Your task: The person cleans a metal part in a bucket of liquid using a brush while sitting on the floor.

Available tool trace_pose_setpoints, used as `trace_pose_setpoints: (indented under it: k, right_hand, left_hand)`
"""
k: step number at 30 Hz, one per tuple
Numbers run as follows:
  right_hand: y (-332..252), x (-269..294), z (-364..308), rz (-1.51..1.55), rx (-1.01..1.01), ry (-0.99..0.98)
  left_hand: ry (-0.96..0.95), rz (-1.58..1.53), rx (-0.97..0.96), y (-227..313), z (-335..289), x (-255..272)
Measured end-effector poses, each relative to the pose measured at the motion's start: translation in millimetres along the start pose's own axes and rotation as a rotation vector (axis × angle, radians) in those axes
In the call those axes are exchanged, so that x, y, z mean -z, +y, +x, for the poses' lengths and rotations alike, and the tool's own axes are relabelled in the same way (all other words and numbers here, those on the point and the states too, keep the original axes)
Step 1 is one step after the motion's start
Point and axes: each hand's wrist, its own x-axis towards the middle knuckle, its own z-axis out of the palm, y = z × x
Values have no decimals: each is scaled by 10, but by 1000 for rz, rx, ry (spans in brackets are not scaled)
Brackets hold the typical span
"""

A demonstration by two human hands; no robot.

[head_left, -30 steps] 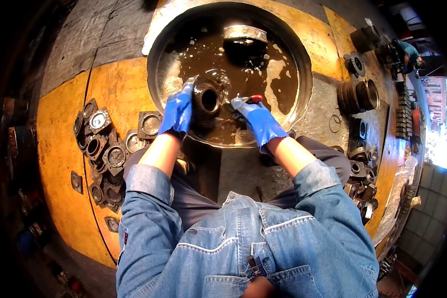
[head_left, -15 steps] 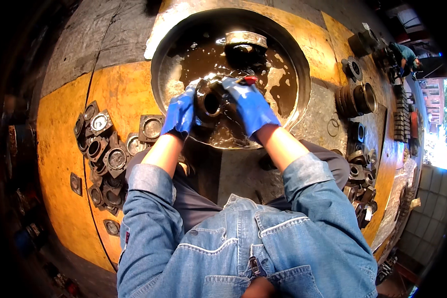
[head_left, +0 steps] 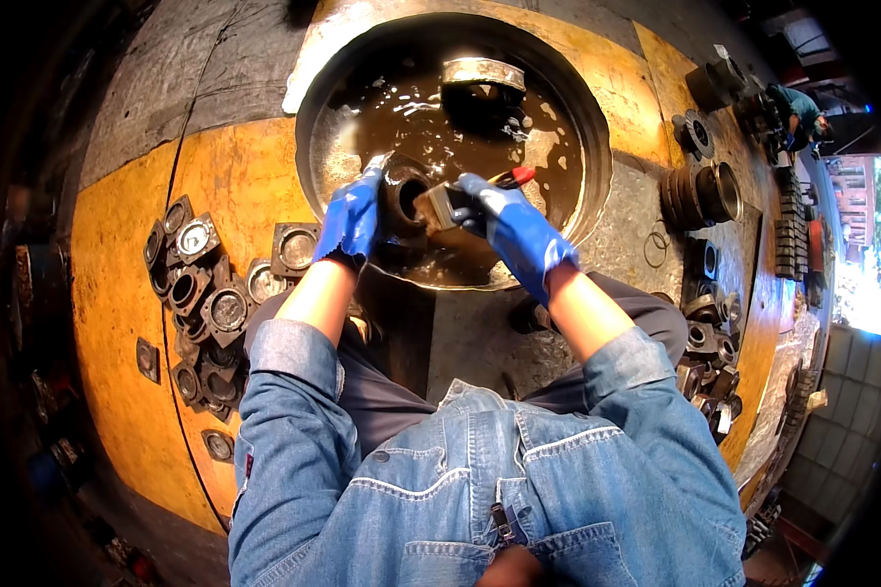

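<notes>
Two gloved hands over the round tub [head_left: 306, 155], prob. so drips land in its dark liquid [head_left: 382, 122]. L hand [head_left: 350, 220] has fingers curled, part-hidden, round the L side of the dark metal part [head_left: 391, 186], in the tub's near L area; that side grip leaves its bore clear. R hand [head_left: 514, 227] has fingers closed on the flat brush [head_left: 441, 207], bristles angled L at the bore's R edge, prob. for reach; can't tell if touching. Pale-topped metal piece [head_left: 483, 70] sits apart, far side.

A head-worn fisheye looks steeply downward.
</notes>
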Motion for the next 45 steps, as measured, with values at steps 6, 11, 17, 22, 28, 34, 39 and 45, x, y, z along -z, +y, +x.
trace_pose_setpoints:
  k: [6, 11, 17, 22, 28, 34, 39, 45]
  right_hand:
    - [313, 258, 607, 768, -266, 89]
    - [50, -170, 144, 160, -57, -56]
    - [-265, -157, 368, -1092, -45, 68]
    - [-228, -171, 259, -2078, 692, -294]
    - [-181, 53, 364, -2009, 1092, -449]
    - [87, 48, 343, -986, 425, 76]
    - [-65, 19, 29, -561, 19, 111]
    - [-323, 254, -319, -273, 75, -17]
  left_hand:
    - [13, 133, -13, -16, 0, -10]
    - [79, 348, -229, -5, -85, -8]
    - [21, -78, -163, 17, 13, -95]
    - [-15, 65, -129, 3, -9, -44]
    - [-118, -120, 140, 230, -52, -33]
    - [-81, -255, 243, 168, 113, -175]
    - [71, 221, 19, 451, 210, -268]
    - [-169, -123, -374, -357, 906, -342]
